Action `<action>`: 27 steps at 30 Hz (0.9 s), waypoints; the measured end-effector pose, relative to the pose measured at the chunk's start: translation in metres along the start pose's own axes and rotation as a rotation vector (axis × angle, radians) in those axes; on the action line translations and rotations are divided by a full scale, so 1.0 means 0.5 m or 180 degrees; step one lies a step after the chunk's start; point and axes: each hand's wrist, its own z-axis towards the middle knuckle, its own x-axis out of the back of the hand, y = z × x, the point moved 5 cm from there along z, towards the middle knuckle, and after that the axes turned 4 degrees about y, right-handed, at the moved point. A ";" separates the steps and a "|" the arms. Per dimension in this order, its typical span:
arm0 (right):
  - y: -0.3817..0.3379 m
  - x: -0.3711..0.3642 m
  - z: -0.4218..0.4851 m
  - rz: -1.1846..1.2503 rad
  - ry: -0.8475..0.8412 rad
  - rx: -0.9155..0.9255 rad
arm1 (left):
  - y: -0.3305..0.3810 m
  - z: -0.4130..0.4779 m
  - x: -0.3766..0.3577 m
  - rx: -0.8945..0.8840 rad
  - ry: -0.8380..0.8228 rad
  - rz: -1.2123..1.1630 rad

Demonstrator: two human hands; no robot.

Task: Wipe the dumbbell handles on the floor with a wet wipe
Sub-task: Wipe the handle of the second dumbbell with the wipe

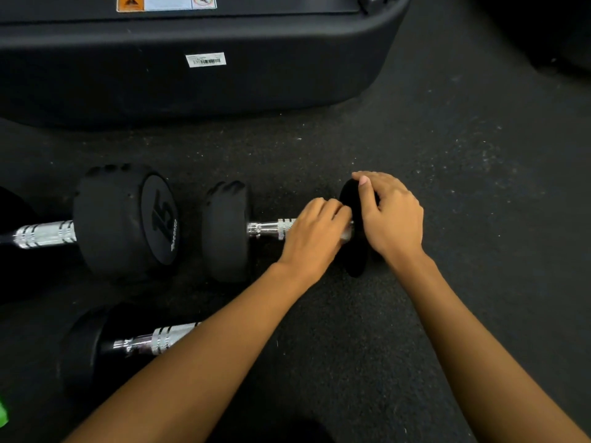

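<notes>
A black dumbbell lies across the middle of the dark floor, its chrome handle (270,227) partly bare. My left hand (315,236) is closed around the right part of that handle, with a bit of pale wet wipe (347,233) showing under the fingers. My right hand (390,215) rests on top of the dumbbell's right end weight (351,251) and holds it. A second dumbbell marked 15 (124,219) lies to the left. A third dumbbell (160,338) lies nearer to me, partly hidden by my left forearm.
A large black machine base (192,75) with a barcode sticker fills the far side. Speckled black rubber floor (447,187) stretches to the right. A small green object (3,414) shows at the bottom left edge.
</notes>
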 end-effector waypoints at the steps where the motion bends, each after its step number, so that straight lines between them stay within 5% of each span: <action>1: 0.001 0.000 0.001 -0.0002 -0.0008 -0.0001 | 0.005 0.004 -0.003 -0.0002 0.0018 -0.0019; 18: -0.001 0.002 -0.002 0.0065 0.0008 0.0029 | -0.031 -0.025 0.011 0.0029 0.0115 -0.0368; 22: -0.002 0.005 -0.004 0.0148 0.0050 0.0013 | -0.068 -0.045 0.021 0.0393 0.0172 -0.0349; 27: -0.001 0.001 0.000 0.0101 -0.0002 -0.0003 | -0.067 0.003 0.005 0.0889 -0.0508 0.0060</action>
